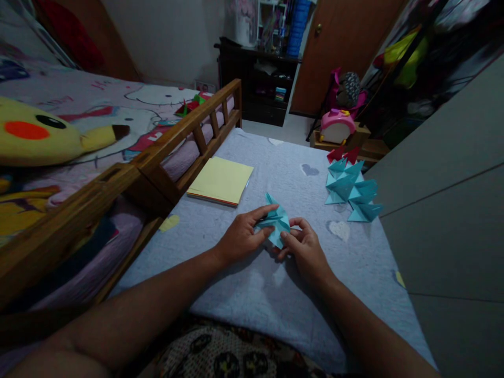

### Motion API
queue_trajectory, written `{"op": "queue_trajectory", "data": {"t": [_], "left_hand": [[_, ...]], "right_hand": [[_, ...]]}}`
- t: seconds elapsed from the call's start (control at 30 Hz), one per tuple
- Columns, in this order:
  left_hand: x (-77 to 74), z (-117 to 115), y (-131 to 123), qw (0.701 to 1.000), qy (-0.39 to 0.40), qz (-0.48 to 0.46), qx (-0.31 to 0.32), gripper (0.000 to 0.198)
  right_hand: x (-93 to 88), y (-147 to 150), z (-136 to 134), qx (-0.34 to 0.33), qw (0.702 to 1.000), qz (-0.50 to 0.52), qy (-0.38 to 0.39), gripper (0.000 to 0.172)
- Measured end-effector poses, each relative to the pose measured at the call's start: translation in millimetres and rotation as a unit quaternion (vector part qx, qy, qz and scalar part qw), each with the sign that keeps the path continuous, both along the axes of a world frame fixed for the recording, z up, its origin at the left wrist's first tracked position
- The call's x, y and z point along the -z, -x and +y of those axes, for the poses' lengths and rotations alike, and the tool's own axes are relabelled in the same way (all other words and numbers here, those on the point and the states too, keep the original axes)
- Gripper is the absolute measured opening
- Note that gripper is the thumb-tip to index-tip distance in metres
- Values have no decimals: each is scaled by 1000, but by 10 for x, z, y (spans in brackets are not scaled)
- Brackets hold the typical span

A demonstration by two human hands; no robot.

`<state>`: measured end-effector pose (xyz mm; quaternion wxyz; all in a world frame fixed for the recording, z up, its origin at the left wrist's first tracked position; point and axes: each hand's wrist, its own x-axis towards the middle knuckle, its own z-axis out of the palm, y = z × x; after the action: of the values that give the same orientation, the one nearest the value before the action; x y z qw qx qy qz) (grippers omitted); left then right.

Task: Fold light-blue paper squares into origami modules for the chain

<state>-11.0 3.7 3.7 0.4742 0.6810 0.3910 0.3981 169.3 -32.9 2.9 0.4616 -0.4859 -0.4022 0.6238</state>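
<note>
Between my two hands is a piece of folded light-blue origami paper, its folds standing up in points. My left hand pinches it from the left, thumb and index finger lying across the folds. From the right, my right hand grips its lower edge with the thumb on top and the other fingers curled behind. A stack of square origami paper, yellow on top, lies beyond my left hand. Several finished-looking blue origami pieces stand grouped to the far right, with red origami pieces behind them.
The pale cloth-covered surface is bordered on the left by a wooden bed rail. Past the rail, a yellow plush toy lies on a bed. A light cabinet stands close on the right. A pink toy case sits beyond the far edge.
</note>
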Motion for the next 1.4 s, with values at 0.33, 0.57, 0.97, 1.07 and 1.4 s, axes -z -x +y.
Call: {"op": "queue_trajectory", "data": {"t": [0.33, 0.57, 0.97, 1.07, 1.4], "left_hand": [[-21, -58, -46, 990, -122, 66, 5, 51], [-70, -39, -22, 999, -10, -3, -32, 42], [-31, -47, -43, 996, 40, -78, -15, 52], [-43, -50, -35, 998, 16, -49, -20, 54], [-49, -54, -16, 999, -7, -16, -28, 56]], "right_hand": [[-24, 13, -16, 56, 993, -99, -21, 31], [-61, 37, -62, 43, 997, -18, -55, 32], [-37, -2, 18, -75, 987, 126, 69, 41], [-32, 4, 5, -83, 985, 130, 72, 46], [1, 4, 4, -101, 985, 128, 64, 44]]}}
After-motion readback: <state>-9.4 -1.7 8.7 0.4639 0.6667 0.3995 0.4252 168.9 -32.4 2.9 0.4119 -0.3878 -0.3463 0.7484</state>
